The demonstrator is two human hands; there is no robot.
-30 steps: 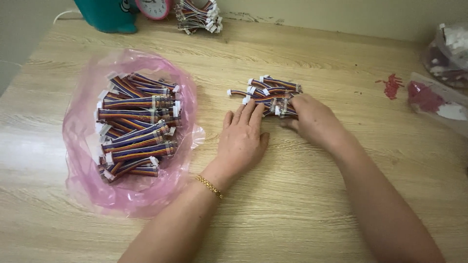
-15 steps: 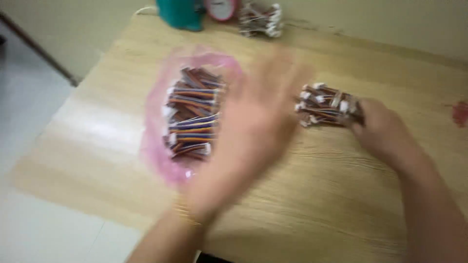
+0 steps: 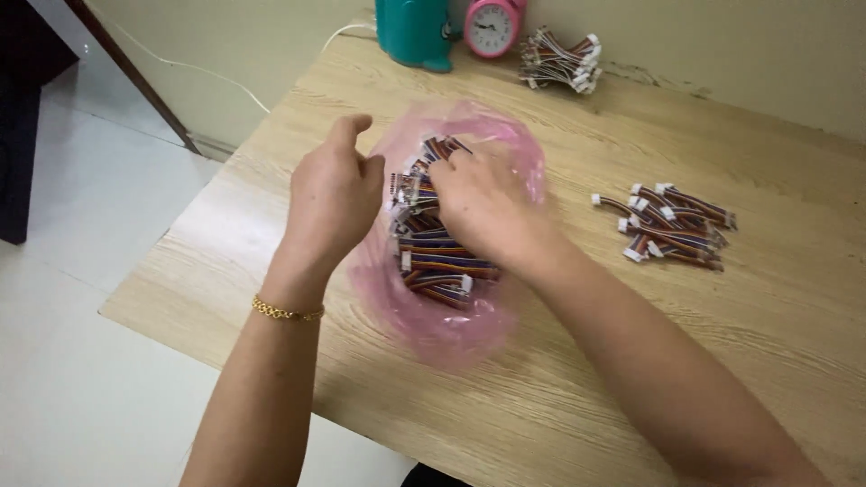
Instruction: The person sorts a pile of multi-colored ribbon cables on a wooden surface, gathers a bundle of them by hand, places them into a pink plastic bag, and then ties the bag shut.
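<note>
A pink plastic bag (image 3: 451, 329) lies open on the wooden table (image 3: 577, 379), filled with several short multicoloured cable bundles (image 3: 442, 266) that have white connectors. My left hand (image 3: 336, 194) is at the bag's left rim, fingers curled on the plastic, with a gold bracelet on the wrist. My right hand (image 3: 478, 206) reaches into the bag from the right. Its fingers are bent down into the top of the heap and closed on bundles there, with the fingertips partly hidden. A small separate pile of the same cables (image 3: 672, 227) lies on the table to the right, untouched.
At the table's far edge stand a teal container (image 3: 415, 32) and a pink alarm clock (image 3: 494, 27). Beside them lies another bunch of cables (image 3: 559, 63). A white cord runs along the wall. The table's left edge drops to a white tiled floor (image 3: 81, 271).
Both hands left the small pile on the right and moved left to the pink bag. The left hand swept across first, then the right followed. The camera view shifted left.
</note>
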